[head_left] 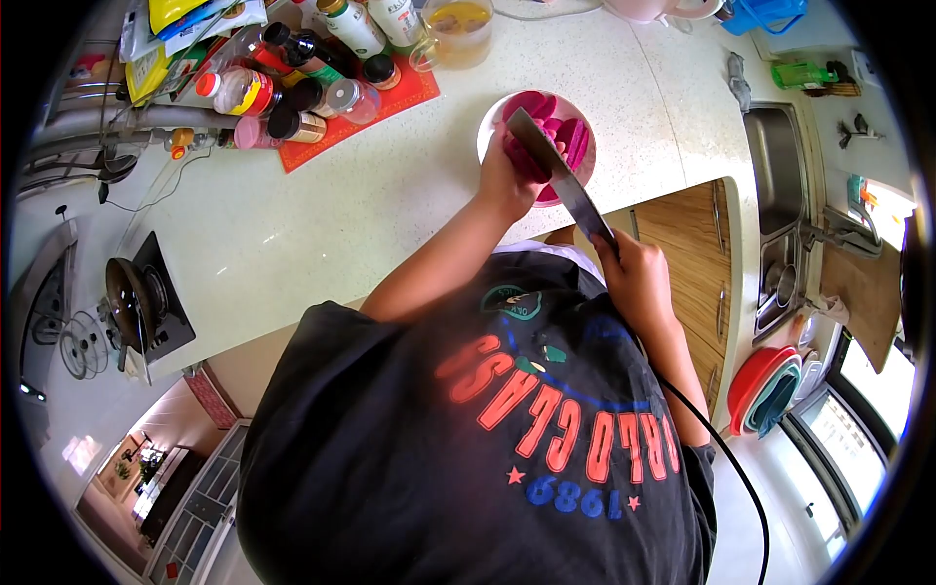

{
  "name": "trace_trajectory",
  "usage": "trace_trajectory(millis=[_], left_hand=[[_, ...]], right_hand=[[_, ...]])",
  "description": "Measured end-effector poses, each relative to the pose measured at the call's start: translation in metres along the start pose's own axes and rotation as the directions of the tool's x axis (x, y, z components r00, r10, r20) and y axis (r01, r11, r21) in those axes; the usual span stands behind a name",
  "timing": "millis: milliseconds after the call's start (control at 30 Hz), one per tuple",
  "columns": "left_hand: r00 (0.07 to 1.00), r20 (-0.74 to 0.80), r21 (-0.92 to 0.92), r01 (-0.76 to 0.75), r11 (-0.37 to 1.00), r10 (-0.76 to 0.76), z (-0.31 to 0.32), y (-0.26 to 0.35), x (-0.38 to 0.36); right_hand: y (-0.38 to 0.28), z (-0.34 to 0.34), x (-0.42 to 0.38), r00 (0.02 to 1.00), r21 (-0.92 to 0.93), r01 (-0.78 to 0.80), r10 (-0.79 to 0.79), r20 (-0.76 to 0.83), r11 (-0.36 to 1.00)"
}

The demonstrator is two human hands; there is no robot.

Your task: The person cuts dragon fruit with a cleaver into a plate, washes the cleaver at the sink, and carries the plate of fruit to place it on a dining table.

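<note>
My right hand (pixel 634 278) is wrapped round the handle of a kitchen knife (pixel 570 190). Its broad blade slants up and left across the plate, passing over my left hand (pixel 507 180). In that left hand lies a deep magenta piece of food (pixel 525 159), partly hidden by the blade, with fingertips showing on the blade's far side. Below is a round white plate (pixel 490 115) near the counter's front edge. More magenta slices (pixel 577 144) rest on it, long and wedge-like. Whether the blade touches the held piece, I cannot tell.
Bottles and jars stand on a red mat (pixel 405 93) at the back left, beside a glass jug (pixel 456 34) of yellowish liquid. A wok (pixel 127 297) sits on the stove at far left. At right are a steel sink (pixel 777 166) and stacked basins (pixel 760 385).
</note>
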State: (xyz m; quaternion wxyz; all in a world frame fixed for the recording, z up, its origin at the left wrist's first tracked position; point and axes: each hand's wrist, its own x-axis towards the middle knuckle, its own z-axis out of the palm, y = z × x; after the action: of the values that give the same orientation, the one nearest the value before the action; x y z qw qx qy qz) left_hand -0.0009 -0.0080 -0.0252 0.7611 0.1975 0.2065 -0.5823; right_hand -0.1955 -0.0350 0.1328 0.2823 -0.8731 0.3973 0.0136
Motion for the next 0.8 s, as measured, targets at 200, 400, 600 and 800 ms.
trace_trajectory(millis=[200,400,600,800], left_hand=[[0.999,0.035,0.086,-0.012,0.996,0.009,0.006,0.004,-0.007],[0.998,0.065,0.105,-0.016,0.994,0.009,0.009,0.003,-0.013],[0.997,0.026,0.015,-0.069,0.997,0.069,0.016,0.002,-0.02],[0.996,0.075,0.047,-0.05,0.998,0.047,0.014,0.006,-0.02]], right_hand=[[0.002,0.002,0.0,0.999,-0.02,-0.006,0.007,0.048,1.0],[0.008,0.016,0.004,0.999,-0.096,0.022,-0.018,0.046,0.995],[0.013,0.025,0.008,0.998,-0.089,0.063,-0.062,0.015,0.994],[0.012,0.029,0.012,0.997,-0.115,0.065,-0.061,0.039,0.991]])
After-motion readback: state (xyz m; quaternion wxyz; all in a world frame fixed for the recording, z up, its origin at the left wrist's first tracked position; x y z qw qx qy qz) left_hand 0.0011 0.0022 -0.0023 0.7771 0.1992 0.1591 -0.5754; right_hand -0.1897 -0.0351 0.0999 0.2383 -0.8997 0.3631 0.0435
